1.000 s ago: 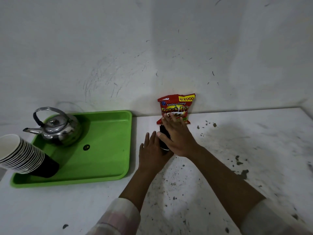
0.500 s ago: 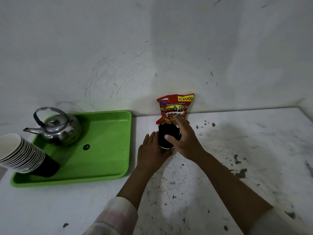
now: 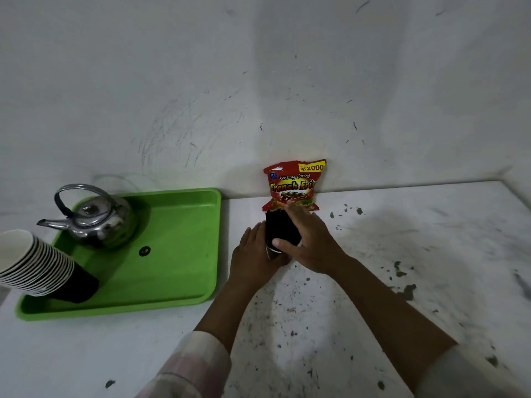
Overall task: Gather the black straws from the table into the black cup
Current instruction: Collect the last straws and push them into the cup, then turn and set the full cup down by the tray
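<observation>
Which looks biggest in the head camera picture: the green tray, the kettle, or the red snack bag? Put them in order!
Largest to smallest, as they look:
1. green tray, by far
2. kettle
3. red snack bag
The kettle and the bag are close in size, and the bag stands farther back against the wall, so that pair is less sure.

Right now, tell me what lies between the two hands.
In the head view, the black cup with the bundle of black straws sits between them: the left hand against its left side, the right hand wrapped round its right.
</observation>
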